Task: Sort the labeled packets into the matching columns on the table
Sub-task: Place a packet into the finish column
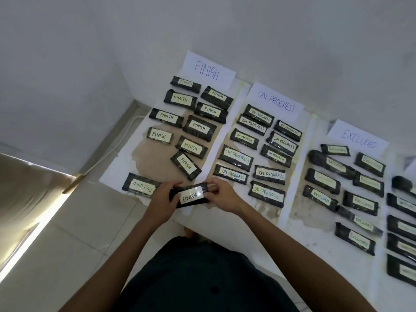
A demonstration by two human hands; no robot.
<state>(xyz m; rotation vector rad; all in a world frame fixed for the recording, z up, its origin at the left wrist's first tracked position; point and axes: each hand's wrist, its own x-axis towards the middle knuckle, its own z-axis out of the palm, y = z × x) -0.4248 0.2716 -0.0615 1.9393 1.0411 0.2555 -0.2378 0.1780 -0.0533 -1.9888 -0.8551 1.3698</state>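
FINISH packet (191,195): held in both hands at lower centre of the frame, over the near edge of the table (315,255). Left hand (161,200) has fingers curled round its left end. Right hand (221,195) pinches its right end. EXCLUDED packet (140,185) lies just left of it, label inverted, below the FINISH header sheet (207,69). ON PROGRESS header sheet (275,102) and EXCLUDED header sheet (358,138) sit further right.

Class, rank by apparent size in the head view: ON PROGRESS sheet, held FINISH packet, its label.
1. ON PROGRESS sheet
2. held FINISH packet; left hand and right hand cover its ends
3. its label
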